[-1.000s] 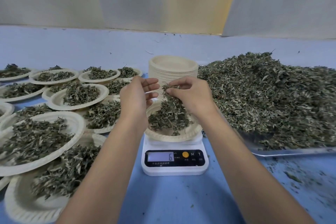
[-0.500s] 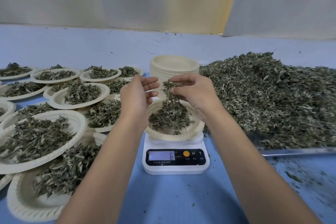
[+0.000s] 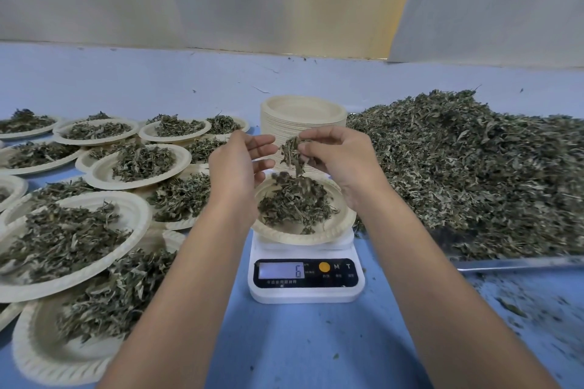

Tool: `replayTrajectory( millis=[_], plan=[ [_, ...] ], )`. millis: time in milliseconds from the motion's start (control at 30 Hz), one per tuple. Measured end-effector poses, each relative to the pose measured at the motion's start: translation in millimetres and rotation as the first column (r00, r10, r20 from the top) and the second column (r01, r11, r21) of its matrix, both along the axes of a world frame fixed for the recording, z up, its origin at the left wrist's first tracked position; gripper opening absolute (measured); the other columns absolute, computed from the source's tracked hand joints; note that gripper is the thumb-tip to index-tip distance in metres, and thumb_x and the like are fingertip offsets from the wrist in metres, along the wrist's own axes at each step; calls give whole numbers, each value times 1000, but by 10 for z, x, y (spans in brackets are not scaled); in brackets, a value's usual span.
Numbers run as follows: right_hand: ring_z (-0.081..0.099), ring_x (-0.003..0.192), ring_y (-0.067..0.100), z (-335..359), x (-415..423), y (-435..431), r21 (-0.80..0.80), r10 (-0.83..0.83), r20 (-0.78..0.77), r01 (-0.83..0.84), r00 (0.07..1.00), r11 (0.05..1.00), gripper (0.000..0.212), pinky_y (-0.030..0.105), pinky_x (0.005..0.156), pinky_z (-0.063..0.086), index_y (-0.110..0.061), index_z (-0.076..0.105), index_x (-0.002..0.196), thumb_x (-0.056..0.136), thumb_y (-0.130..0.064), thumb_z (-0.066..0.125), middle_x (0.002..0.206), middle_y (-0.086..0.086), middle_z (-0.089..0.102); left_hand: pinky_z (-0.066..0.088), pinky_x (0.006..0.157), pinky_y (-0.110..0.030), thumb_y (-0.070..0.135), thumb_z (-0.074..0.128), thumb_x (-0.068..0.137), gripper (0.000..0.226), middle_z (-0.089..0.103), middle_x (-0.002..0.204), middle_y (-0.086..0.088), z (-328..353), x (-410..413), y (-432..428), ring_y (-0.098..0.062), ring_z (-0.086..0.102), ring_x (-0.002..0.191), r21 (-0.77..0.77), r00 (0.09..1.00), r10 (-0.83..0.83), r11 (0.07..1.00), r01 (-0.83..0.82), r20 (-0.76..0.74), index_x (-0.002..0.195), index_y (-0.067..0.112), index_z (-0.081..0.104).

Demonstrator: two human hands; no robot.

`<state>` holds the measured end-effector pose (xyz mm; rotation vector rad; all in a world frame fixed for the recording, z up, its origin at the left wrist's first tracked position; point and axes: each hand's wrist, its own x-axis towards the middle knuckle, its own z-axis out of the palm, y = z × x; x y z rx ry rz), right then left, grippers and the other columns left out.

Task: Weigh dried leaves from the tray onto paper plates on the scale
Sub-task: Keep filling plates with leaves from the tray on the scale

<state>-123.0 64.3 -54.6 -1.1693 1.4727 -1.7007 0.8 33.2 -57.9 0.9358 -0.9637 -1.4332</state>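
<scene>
Head view: a tuft of dried leaves is pinched in the right hand, above the paper plate, which sits on the scale and holds a pile of leaves. The display reads 6. The left hand is just beside it, fingers straight and spread, holding nothing. A heaped tray lies to the right, stacked empty plates behind, and filled plates to the left.

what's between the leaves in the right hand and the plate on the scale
Nothing visible: the right hand pinches the dried leaves right above the paper plate on the scale, and the open left hand is beside them.
</scene>
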Motion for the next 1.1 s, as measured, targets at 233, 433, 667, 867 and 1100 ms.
replayTrajectory(
  millis=[233,433,667,867,1100],
  plan=[
    [59,65,14,-14,23,11,-1,-49,-27,49,998,999,23,28,75,52,-12,67,75,77,10,67,66,4,62,35,43,-16,16,39,93,34,65,55,6,4,7,-6,-5,49,40,0,1000,2,1000,-2,-7,74,12,67],
    [58,67,15,19,14,20,-41,-76,42,77,996,996,22,28,77,52,-10,67,76,77,12,65,69,6,63,34,41,-14,16,39,93,34,65,56,7,0,-6,-8,-5,49,40,2,1000,-6,1000,6,-13,74,12,67],
    [58,65,14,47,11,17,-68,-47,124,56,991,996,21,27,78,53,-8,66,77,78,13,64,67,5,62,34,42,-15,16,39,93,34,64,55,7,-6,-9,3,-4,48,40,-6,1000,-6,1000,6,-7,74,12,67],
    [59,69,16,46,12,17,-67,-52,121,60,991,996,20,30,82,54,-6,67,78,78,14,64,69,7,62,34,41,-14,15,39,92,33,64,55,8,-6,-20,8,-4,48,39,-7,1000,-6,1000,6,1,75,12,67],
    [60,71,17,43,19,17,-66,-49,109,57,993,996,21,35,86,53,-8,67,77,78,13,64,69,7,63,35,40,-13,16,38,93,34,65,54,8,-11,-16,4,-4,48,39,-9,1000,1,1000,-1,-2,75,11,67]
  ],
)
